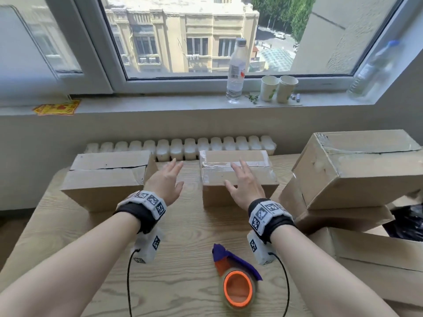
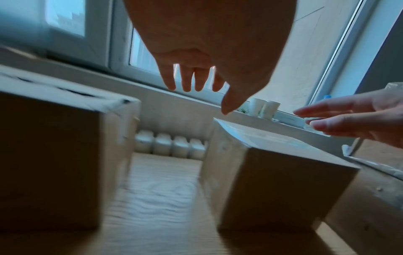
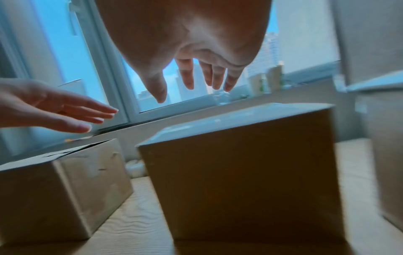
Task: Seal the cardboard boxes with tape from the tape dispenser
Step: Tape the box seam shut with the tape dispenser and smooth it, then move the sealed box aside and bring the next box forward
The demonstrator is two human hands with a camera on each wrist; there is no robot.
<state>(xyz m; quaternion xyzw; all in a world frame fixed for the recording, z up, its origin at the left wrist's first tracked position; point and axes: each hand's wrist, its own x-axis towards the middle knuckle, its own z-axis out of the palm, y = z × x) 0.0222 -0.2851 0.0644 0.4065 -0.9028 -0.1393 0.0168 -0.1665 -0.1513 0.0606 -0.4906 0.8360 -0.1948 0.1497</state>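
Two cardboard boxes stand on the wooden table (image 1: pixel 178 236). The left box (image 1: pixel 105 177) has an untaped seam across its top. The middle box (image 1: pixel 235 172) has clear tape over its top. My left hand (image 1: pixel 167 179) hovers open in the gap between them, holding nothing. My right hand (image 1: pixel 245 184) hovers open above the taped box's near edge, fingers spread; in the left wrist view the right hand (image 2: pixel 348 117) is clear of the lid (image 2: pixel 272 138). The tape dispenser (image 1: pixel 235 280), purple and orange with a clear roll, lies near me on the table.
Taped boxes are stacked at the right (image 1: pixel 359 170), more cardboard below them. A white radiator (image 1: pixel 183 147) runs behind the table. On the windowsill stand a water bottle (image 1: pixel 235 72), two paper cups (image 1: pixel 278 88) and another bottle (image 1: pixel 375 69).
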